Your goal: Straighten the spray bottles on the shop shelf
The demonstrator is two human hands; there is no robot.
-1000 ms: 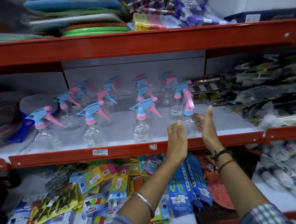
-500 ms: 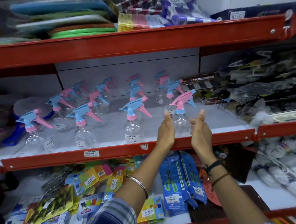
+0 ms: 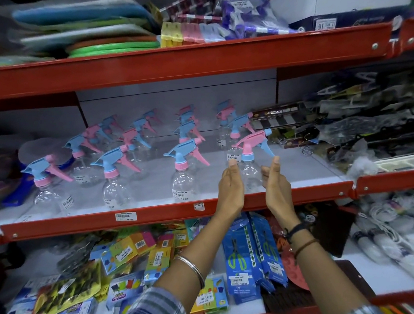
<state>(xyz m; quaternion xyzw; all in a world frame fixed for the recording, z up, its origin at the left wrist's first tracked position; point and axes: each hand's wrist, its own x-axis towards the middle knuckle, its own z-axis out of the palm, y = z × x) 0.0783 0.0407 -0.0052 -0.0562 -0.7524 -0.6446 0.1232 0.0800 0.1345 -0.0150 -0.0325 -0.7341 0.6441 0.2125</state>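
Flanking the pink-headed spray bottle (image 3: 249, 170) at the shelf edge (image 3: 155, 213), left hand (image 3: 230, 191) and right hand (image 3: 277, 186) stand open-palmed, its label unreadable.

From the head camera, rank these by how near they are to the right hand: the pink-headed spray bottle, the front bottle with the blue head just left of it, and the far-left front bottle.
From the right hand:
1. Pink-headed spray bottle, between both hands.
2. Blue-headed bottle, next one left.
3. Far-left front bottle, at the row's left end.

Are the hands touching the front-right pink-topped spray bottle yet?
Cannot tell. In the head view the left hand and right hand flank the clear bottle; transparency hides any contact or gap.
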